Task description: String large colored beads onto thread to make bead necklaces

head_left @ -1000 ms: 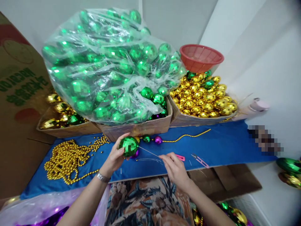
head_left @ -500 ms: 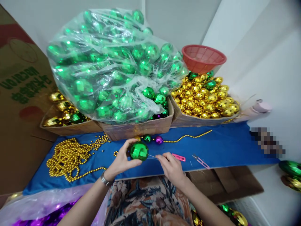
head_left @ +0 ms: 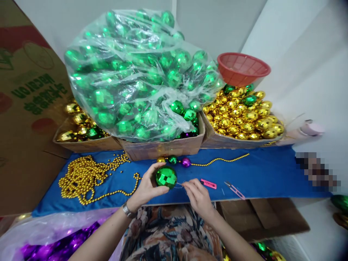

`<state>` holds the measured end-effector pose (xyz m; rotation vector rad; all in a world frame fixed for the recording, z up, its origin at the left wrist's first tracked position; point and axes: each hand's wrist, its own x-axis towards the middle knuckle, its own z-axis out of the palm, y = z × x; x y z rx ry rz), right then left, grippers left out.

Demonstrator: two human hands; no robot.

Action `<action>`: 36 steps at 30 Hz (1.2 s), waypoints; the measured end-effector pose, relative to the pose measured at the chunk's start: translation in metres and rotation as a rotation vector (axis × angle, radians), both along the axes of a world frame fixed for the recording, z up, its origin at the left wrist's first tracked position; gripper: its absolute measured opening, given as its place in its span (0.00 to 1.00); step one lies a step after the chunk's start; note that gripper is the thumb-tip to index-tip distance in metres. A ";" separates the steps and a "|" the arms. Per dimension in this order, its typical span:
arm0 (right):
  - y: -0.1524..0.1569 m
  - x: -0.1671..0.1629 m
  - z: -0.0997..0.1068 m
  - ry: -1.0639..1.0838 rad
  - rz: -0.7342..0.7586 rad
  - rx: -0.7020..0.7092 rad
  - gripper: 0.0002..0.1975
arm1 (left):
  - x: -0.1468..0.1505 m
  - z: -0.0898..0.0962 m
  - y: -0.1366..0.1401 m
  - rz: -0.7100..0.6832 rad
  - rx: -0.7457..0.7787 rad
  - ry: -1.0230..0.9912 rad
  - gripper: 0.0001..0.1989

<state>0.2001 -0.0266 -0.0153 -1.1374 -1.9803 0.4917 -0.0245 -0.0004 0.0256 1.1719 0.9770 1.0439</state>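
Note:
My left hand (head_left: 146,188) is closed around a large faceted green bauble (head_left: 166,177), thumb below and fingers above. My right hand (head_left: 198,195) pinches a thin needle (head_left: 179,184) at the bauble's right side, and a fine loop of thread hangs there. Just behind lies a row with a gold ball (head_left: 161,160), a green ball (head_left: 172,160) and a purple ball (head_left: 186,162), which leads into a gold bead string (head_left: 217,159). Right of my right hand are a pink labelled piece (head_left: 208,183) and pink-handled thread snips (head_left: 235,190).
Blue cloth (head_left: 261,174) covers the table. A heap of gold bead strands (head_left: 78,177) lies left. Behind stand cardboard boxes (head_left: 165,148) with a clear bag of green baubles (head_left: 130,79), gold baubles (head_left: 244,116) and a red basket (head_left: 243,69). Purple baubles (head_left: 59,243) sit in a bag below left.
The view has shifted slightly, so most things appear further right. Both hands stay at the bauble, which is turned a little. More of the gold strand beside my left wrist shows.

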 end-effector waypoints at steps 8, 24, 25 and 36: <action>0.000 -0.001 -0.001 0.000 0.006 -0.005 0.13 | -0.003 -0.005 0.001 -0.009 -0.023 -0.049 0.36; -0.003 -0.008 -0.005 0.082 0.053 -0.101 0.12 | 0.001 -0.007 -0.004 -0.009 -0.120 -0.231 0.39; -0.004 -0.010 -0.005 0.084 0.056 -0.109 0.12 | 0.003 -0.006 -0.005 0.000 -0.130 -0.256 0.39; 0.001 -0.003 -0.025 0.019 0.035 -0.087 0.11 | -0.007 0.005 -0.002 0.292 0.001 -0.219 0.39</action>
